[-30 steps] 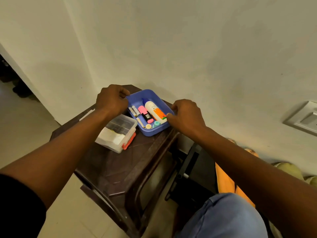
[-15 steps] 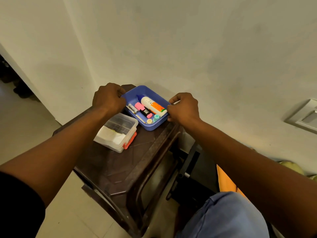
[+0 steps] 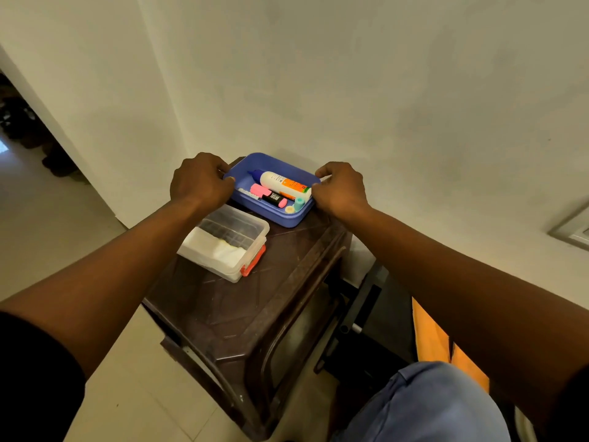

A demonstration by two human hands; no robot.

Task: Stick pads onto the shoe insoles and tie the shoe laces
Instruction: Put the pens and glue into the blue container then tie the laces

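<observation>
- Progress: none visible on either half of the task. No shoes, insoles, laces or loose pads show in the head view, so where the task's own things are cannot be told; I judge this a set-up step, with sticking and tying both left to do.
- Landmark: dark brown plastic stool (image 3: 255, 301) with a moulded top, standing against the pale wall.
- Blue shallow rectangular plastic tray (image 3: 280, 215) sits at the stool's far corner, next to the wall.
- Left hand (image 3: 199, 183) grips the tray's left rim, fingers curled over the edge.
- Right hand (image 3: 341, 189) grips the tray's right rim, fingers curled likewise, thumb toward the inside.
- Whether the tray is resting on the stool or just lifted cannot be told.
- Count inside the tray: one white squeeze bottle with an orange label and blue cap (image 3: 283, 183); one pink highlighter with a black band (image 3: 269, 195); one small teal cylinder (image 3: 299, 204); one small pale round disc (image 3: 289, 209); at least one thin pen-like item at the left wall, partly hidden by the left hand, so its number is uncertain.
- One clear lidded plastic box with red-orange latches (image 3: 228, 244) sits on the stool on the near side of the tray, just beside it; white material lies inside, and whether this is the pads cannot be told.
- Hands: two, both on the tray.
</observation>
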